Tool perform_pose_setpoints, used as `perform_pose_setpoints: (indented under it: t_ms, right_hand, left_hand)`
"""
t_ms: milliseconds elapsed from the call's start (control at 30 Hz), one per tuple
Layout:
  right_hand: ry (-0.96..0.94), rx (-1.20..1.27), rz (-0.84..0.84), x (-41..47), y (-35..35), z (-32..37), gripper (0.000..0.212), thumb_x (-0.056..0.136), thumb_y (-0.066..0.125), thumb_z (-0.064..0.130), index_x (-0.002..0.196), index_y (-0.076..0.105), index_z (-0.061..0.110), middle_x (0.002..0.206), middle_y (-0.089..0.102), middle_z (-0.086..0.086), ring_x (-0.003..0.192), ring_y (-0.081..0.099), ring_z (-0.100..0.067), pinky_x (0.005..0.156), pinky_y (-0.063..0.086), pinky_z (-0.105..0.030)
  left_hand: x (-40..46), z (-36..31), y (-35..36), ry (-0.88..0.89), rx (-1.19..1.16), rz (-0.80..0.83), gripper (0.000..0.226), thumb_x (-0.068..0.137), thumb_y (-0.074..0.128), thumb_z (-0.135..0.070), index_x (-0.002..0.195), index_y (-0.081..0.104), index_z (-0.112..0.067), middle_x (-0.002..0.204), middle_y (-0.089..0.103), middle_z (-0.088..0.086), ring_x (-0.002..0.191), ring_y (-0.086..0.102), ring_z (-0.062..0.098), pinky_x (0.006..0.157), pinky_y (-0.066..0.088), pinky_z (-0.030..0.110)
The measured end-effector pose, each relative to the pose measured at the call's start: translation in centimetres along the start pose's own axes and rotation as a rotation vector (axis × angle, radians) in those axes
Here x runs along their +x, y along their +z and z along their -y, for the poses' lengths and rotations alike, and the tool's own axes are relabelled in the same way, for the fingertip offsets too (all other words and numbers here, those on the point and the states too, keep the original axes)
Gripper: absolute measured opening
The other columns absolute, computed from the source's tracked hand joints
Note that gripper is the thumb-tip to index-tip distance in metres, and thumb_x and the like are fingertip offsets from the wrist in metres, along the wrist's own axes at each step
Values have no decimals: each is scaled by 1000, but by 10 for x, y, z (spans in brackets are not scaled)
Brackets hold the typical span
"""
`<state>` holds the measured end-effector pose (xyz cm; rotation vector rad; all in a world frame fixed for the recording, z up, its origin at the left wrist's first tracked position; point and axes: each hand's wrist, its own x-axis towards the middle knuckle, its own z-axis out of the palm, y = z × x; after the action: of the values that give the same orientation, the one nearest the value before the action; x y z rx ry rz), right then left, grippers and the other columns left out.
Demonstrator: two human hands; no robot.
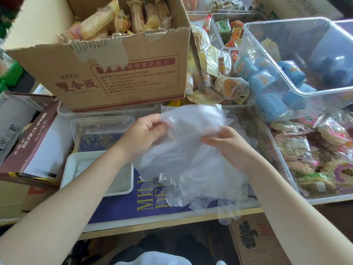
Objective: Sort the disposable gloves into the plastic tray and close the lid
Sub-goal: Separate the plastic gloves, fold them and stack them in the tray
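A bunch of thin clear disposable gloves (183, 155) hangs in front of me over a dark blue box. My left hand (145, 131) pinches the bunch at its upper left edge. My right hand (227, 144) grips it from the right side. The glove fingers dangle down towards the table edge. Left of the gloves sits a white plastic tray (68, 169) with some clear film inside it. Just behind the tray lies a clear plastic lid (103, 121), separate from it.
A big cardboard box of wrapped snacks (122, 73) stands behind the lid. Clear bins (292, 60) with packaged food fill the right side. A brown carton (32, 138) lies at the left. The dark blue box (145, 205) is under the gloves.
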<state>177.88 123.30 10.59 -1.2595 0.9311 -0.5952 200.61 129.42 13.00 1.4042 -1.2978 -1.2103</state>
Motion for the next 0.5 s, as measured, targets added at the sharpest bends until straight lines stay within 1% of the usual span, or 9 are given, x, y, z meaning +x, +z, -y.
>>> perform_pose_setpoints:
  t_ms: [33,67,100,133,200,267,333,433,500]
  right_hand:
    - [-15,-51,-19,-1,3,4,12,80,69,2,90,67,9,80,72,7,78,66,-7,74,49,-17]
    - [-33,-91,-27,-1,5,7,19,82,65,-4,88,67,13,75,72,10,75,66,-3,73,50,-16]
    - [-45,-118,-25,-1,7,9,25,82,63,-7,88,66,17,74,72,12,73,66,-2,73,52,-17]
    - [-52,-139,-17,-2,9,12,29,82,63,-8,89,65,21,74,72,13,73,67,-3,75,53,-18]
    - [-71,-183,12,-4,11,16,34,82,63,-9,93,64,23,78,72,14,76,67,-4,77,53,-21]
    - [-71,-185,39,-5,10,18,37,81,63,-8,100,64,24,88,72,10,85,67,-10,82,53,-26]
    - [-26,-103,39,-5,6,21,37,79,68,-1,107,63,22,100,71,2,96,66,-19,88,50,-33]
    - [-14,-12,-24,-7,5,24,39,72,71,17,109,60,18,100,69,1,93,65,-14,85,50,-29]
    - [-92,-54,-95,-7,9,24,43,77,71,10,116,55,15,100,67,-2,93,64,-14,87,51,-33]
  left_hand:
    - [0,-2,-1,-15,21,38,18,93,53,-12,84,66,-21,62,65,-12,49,49,-1,55,38,12]
    - [1,-4,-3,-31,24,76,13,92,56,-12,86,65,-18,65,67,-11,50,52,-1,55,40,12]
    - [1,-6,-4,-39,18,115,7,90,59,-15,90,66,-16,73,70,-10,58,59,1,60,44,13]
    - [2,-7,-4,-35,2,142,11,87,62,-22,94,66,-14,80,71,-9,68,64,4,65,47,15]
    - [2,-7,-2,-32,-38,160,21,83,67,-30,97,66,-14,85,70,-8,77,65,7,69,50,17]
    - [3,-5,2,-31,-38,137,16,82,63,-33,91,69,-20,85,71,-8,79,66,8,71,50,19]
    - [4,-4,3,5,16,117,12,82,59,-35,78,68,-27,78,68,-11,77,62,6,72,45,17]
    - [6,-2,2,96,126,81,19,86,57,-35,79,64,-19,75,65,-14,78,58,2,76,39,16]
    - [8,1,1,146,178,41,21,87,57,-43,79,63,-25,79,67,-9,83,61,11,80,40,24]
